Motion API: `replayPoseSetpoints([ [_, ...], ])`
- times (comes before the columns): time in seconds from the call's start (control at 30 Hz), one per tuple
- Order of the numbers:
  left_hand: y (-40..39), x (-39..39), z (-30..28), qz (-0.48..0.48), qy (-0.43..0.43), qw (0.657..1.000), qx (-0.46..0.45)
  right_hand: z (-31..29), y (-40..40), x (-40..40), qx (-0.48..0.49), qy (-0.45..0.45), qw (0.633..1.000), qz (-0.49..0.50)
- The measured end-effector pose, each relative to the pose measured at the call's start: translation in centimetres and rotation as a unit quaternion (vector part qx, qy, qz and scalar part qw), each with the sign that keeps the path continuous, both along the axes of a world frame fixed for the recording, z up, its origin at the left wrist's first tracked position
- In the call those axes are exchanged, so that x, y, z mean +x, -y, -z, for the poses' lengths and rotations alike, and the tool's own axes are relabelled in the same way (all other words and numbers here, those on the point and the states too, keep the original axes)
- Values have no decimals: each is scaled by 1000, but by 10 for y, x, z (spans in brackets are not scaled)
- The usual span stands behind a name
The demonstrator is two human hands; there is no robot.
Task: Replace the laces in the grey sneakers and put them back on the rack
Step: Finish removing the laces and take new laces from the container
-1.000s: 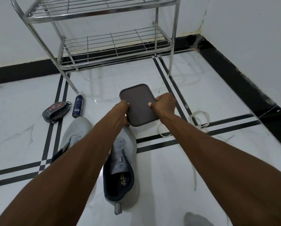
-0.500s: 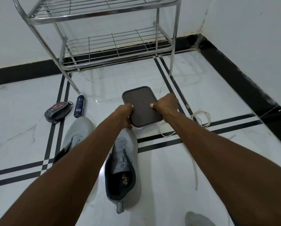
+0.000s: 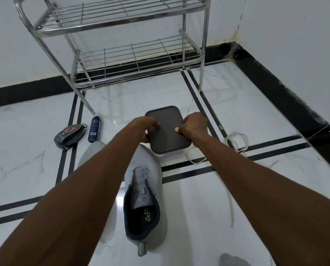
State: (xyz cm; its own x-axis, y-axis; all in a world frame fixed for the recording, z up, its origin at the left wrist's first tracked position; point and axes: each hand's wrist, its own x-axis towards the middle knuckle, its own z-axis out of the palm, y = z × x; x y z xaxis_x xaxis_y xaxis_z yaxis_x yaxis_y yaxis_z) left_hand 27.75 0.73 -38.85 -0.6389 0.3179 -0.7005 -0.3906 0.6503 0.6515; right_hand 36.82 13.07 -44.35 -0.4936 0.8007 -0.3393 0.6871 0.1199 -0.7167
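Right at my feet one grey sneaker [image 3: 144, 198] lies on the floor [image 3: 208, 217] with its heel toward me, tongue up and no lace in the eyelets that I can make out; the second sneaker [image 3: 92, 150] sits to its left, mostly hidden under my left forearm. Just beyond the nearer toe, both hands are on a flat dark lidded box [image 3: 167, 129]: the left hand [image 3: 144, 127] curls over its left edge and the right hand [image 3: 193, 124] clamps the right edge, thumb on the lid, so both are closed on the box. To the right of it a loose white lace [image 3: 235, 144] trails across the black floor stripes toward me. Off to the left lie a small dark pouch [image 3: 70, 136] and a dark spray can [image 3: 94, 128]. Farthest out stands the wire shoe rack [image 3: 137, 54], both shelves bare. The risk I see: the lid looks tight, and if it pops suddenly the box could jerk and spill whatever is inside across this glossy floor. The loose lace lies just beside my right wrist, so a quick pull back could snag and drag it. I can't tell what the box holds.
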Motion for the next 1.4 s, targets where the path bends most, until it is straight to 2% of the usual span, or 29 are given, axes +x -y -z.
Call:
replayPoseSetpoints([
  [0.27,-9,3,4,13,7,1000,-8,-12,2,2,37,19,999,13],
  [0.47,-18,0,2,-22,0,999,38,-14,4,7,23,19,999,20],
  [0.7,5,4,16,-11,-14,997,74,-14,-1,13,4,13,1000,25],
  [0.83,21,11,43,3,-127,990,60,-8,-2,14,4,1,999,40],
  [0.93,24,19,43,-10,-195,981,12,-4,0,15,22,5,999,28],
  [1.13,26,28,39,-90,-129,987,-6,-3,7,13,60,26,998,4],
  [1.23,26,38,46,-104,-133,985,-36,-5,8,13,61,31,998,6],
  [1.4,19,34,47,-101,-70,992,14,-8,11,15,60,29,998,22],
])
